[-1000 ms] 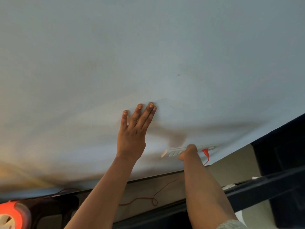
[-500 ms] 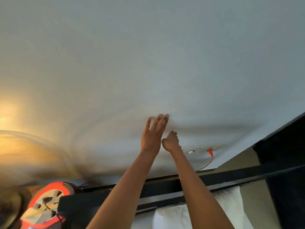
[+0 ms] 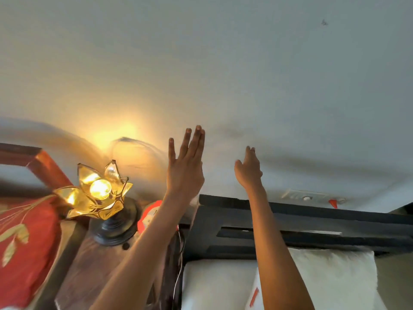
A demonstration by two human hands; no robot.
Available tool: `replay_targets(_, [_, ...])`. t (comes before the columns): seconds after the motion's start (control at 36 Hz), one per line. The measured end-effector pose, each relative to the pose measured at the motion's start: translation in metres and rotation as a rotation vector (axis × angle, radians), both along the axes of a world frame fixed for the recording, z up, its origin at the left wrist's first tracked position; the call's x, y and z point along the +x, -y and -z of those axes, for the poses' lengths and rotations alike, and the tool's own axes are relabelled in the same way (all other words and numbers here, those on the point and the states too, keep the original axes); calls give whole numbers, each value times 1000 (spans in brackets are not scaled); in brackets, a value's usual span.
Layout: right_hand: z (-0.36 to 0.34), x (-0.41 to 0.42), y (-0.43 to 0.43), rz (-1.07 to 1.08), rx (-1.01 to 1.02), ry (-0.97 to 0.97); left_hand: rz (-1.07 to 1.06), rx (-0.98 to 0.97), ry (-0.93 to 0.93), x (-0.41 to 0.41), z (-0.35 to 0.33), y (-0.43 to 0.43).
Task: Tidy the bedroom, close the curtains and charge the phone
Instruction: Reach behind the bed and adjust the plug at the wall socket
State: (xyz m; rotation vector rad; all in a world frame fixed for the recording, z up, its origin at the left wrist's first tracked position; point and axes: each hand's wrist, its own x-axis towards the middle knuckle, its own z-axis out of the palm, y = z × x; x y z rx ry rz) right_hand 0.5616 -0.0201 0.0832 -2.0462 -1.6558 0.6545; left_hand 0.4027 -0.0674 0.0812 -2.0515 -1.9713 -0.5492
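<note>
My left hand is raised in front of the pale wall with its fingers straight and holds nothing. My right hand is also up near the wall, fingers extended and empty. A white wall socket plate with a red plug in it sits low on the wall to the right of my right hand, just above the black headboard. No phone is in view.
A lit gold flower-shaped lamp stands on a dark wooden bedside table at the left. A red cushion lies further left. White pillows lie below the headboard. A thin cable hangs beside the table.
My right hand has come off the socket plate and opened. Both hands drew back from the wall as the view tilted down, bringing the lamp, table and pillows into sight.
</note>
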Motion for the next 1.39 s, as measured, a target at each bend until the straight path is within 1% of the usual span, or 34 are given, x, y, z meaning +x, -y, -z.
replay_targets(0.14, [-6,-74,26,-94,81,-2,-112,-43,1,-74,-4,39])
replay_targets(0.31, [0,-150,60,-229,56,17,-197,-87,43,-147,-1,90])
replay_targets(0.42, [8,-190,85,-288,45,40,-256,-125,40,-186,1,124])
replay_targets(0.61, [34,-238,132,-343,-33,75,-288,-157,111,-236,16,173])
replay_targets(0.72, [44,-257,157,-371,-89,55,-324,-175,128,-256,27,198])
replay_targets(0.83, [44,-277,173,-384,-50,31,-345,-190,133,-271,30,220])
replay_targets(0.97, [36,-305,186,-418,51,62,-368,-190,143,-294,32,243])
replay_targets(1.17, [28,-335,204,-532,83,114,-435,-161,257,-319,30,285])
replay_targets(1.28, [27,-350,212,-601,140,138,-531,-82,305,-328,34,307])
replay_targets(1.33, [27,-356,214,-632,174,106,-591,-58,373,-330,33,317])
replay_targets(1.39, [28,-362,216,-693,182,55,-651,-48,505,-332,31,326])
